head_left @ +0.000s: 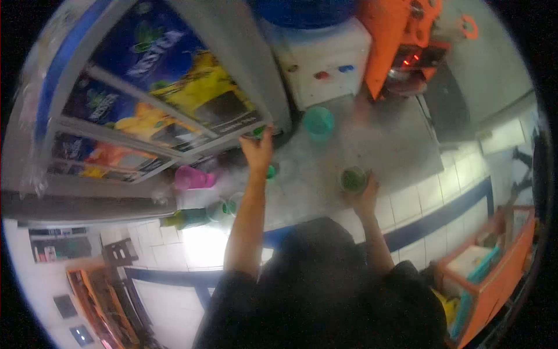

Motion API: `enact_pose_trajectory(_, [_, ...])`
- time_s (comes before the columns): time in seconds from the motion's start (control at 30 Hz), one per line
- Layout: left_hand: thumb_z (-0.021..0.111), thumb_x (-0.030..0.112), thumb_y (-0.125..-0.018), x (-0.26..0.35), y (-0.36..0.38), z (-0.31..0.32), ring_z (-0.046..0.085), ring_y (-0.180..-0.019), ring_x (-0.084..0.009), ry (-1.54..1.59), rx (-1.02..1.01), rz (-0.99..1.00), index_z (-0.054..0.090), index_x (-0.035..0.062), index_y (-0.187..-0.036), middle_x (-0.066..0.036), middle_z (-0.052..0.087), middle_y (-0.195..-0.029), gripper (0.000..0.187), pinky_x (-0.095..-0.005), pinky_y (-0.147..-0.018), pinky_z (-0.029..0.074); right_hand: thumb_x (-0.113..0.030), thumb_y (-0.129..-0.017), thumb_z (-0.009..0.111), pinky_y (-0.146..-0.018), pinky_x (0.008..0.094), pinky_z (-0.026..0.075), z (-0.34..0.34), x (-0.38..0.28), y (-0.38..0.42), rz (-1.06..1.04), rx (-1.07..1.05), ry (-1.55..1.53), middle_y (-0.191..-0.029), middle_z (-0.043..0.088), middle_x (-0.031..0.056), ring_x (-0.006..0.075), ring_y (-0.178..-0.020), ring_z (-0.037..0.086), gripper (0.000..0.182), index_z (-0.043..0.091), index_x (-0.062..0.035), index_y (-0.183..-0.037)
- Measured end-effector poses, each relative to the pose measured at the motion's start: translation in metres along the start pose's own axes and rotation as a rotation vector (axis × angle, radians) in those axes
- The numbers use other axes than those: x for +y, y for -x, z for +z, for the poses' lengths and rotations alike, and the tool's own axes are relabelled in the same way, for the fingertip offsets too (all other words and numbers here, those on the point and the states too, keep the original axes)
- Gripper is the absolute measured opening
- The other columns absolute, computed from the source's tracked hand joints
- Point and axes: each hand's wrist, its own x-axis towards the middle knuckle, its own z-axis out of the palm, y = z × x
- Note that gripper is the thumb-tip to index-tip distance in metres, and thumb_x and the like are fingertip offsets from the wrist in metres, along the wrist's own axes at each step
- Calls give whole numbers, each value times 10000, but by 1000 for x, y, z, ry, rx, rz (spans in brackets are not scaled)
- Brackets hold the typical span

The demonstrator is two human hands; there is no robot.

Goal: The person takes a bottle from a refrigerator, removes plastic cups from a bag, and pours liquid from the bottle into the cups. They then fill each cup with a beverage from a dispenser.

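Observation:
At the lower edge of the drink dispenser, my left hand has its thumb and fingers around what looks like a small cup with green contents; the hand partly hides it. My right hand is closed around the side of a clear cup with green bits inside, held over the counter. Just right of my left wrist sits another green item, partly covered by the forearm. Clear cups with green in them stand left of that forearm.
A turquoise cup stands before the white water dispenser. On the left is a pink pitcher, with a green bottle lower down. An orange machine with red lit digits stands at the back right. An orange cart is at lower right.

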Motion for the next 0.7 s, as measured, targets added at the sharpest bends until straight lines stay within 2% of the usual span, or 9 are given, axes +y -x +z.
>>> enact_pose_trajectory(0.03, [788, 175, -833, 1, 1, 0, 554, -1119, -265, 14, -26, -14, 392, -77, -1249, -216, 534, -1273, 627, -360, -981, 429, -519, -667, 854, -1179, 590, 147, -7, 9, 3, -26, 21, 218, -1536, 315, 228, 388, -1434, 307, 1202, 199, 8, -1526])
enact_pose_trajectory(0.07, [795, 180, -828, 0, 0, 0, 554, -1120, -266, 154, -47, -162, 394, -75, -1261, -215, 542, -1265, 643, -358, -986, 425, -519, -667, 854, -1179, 590, 147, -11, 20, 5, -9, 27, 231, -1536, 315, 228, 388, -1434, 307, 1202, 199, 8, -1526])
enact_pose_trajectory(0.13, [801, 184, -823, -1, 3, 3, 554, -1122, -267, 286, -61, -314, 395, -74, -1273, -214, 550, -1256, 659, -356, -992, 421, -630, -655, 806, -1174, 634, 3, -7, 34, 5, -66, -71, 490, -1600, 189, 242, 378, -1500, 153, 1273, 149, -9, -1552])
enact_pose_trajectory(0.23, [803, 184, -824, -7, -2, -4, 562, -1099, -261, 333, -52, -202, 409, -78, -1256, -208, 568, -1221, 641, -359, -974, 431, -635, -636, 813, -1155, 666, -14, -23, 9, 0, 15, -247, 544, -1615, 130, 242, 363, -1519, 61, 1297, 145, -1, -1550])
enact_pose_trajectory(0.3, [802, 196, -830, -2, -1, -5, 577, -1057, -241, -92, -5, 29, 426, -82, -1211, -205, 590, -1171, 603, -345, -933, 452, -636, -626, 818, -1153, 667, -25, -17, 14, -3, 0, -258, 509, -1621, 105, 240, 362, -1521, 40, 1311, 138, -5, -1553])
enact_pose_trajectory(0.37, [815, 225, -819, 29, 0, -9, 590, -1036, -246, 9, -57, -274, 430, -91, -1191, -210, 600, -1157, 622, -338, -913, 463, -637, -616, 823, -1151, 668, -36, -14, 22, -1, -20, -284, 481, -1626, 80, 238, 362, -1523, 18, 1326, 131, -9, -1556])
enact_pose_trajectory(0.47, [818, 234, -814, 7, -1, -5, 602, -1026, -252, 231, -39, -118, 421, -85, -1207, -219, 603, -1163, 644, -338, -901, 473, -648, -607, 823, -1148, 667, -50, -12, 24, -3, -27, -275, 492, -1631, 69, 236, 363, -1524, 11, 1344, 122, -12, -1560])
enact_pose_trajectory(0.57, [817, 240, -816, 3, -3, -4, 611, -1024, -259, 262, -59, -112, 400, -78, -1231, -218, 599, -1179, 668, -337, -902, 476, -665, -605, 817, -1144, 670, -54, -12, 26, -2, -8, -279, 513, -1634, 54, 234, 362, -1525, 1, 1360, 104, -15, -1564])
enact_pose_trajectory(0.7, [786, 170, -843, 17, -1, -5, 602, -1062, -246, 109, -21, -106, 350, -69, -1290, -192, 560, -1245, 668, -346, -929, 478, -678, -615, 806, -1131, 687, -51, -12, 26, -2, -32, -255, 517, -1635, 40, 235, 371, -1524, -15, 1360, 99, -7, -1563])
